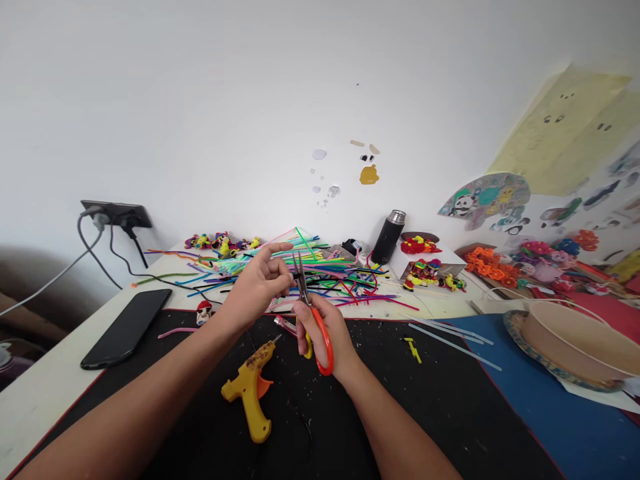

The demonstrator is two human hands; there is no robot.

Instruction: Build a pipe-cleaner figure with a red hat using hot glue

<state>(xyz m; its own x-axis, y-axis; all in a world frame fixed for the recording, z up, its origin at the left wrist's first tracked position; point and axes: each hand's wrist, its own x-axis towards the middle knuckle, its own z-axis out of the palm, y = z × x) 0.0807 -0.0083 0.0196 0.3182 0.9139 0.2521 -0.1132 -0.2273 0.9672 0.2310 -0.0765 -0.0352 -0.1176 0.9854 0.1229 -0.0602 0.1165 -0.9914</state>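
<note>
My right hand (pixel 327 330) is wrapped round a pair of scissors (pixel 324 347) with orange and yellow handles, their blades pointing up and slightly parted. Close beside the blades, my left hand (pixel 263 280) pinches a small black piece (pixel 297 275) between thumb and fingertips. The piece lies at the blades, but whether it is between them I cannot tell. Below my hands a yellow glue gun (pixel 253 393) lies on the black mat (pixel 400 413). Behind them spreads a heap of colourful pipe cleaners (pixel 340 280).
A phone (pixel 127 327) lies at the left, near a small red-capped figure (pixel 204 312). A black flask (pixel 389 238) leans at the back, beside a white box (pixel 453 262) with pipe-cleaner figures. Clear glue sticks (pixel 455 345) and a round basin (pixel 575 340) are on the right.
</note>
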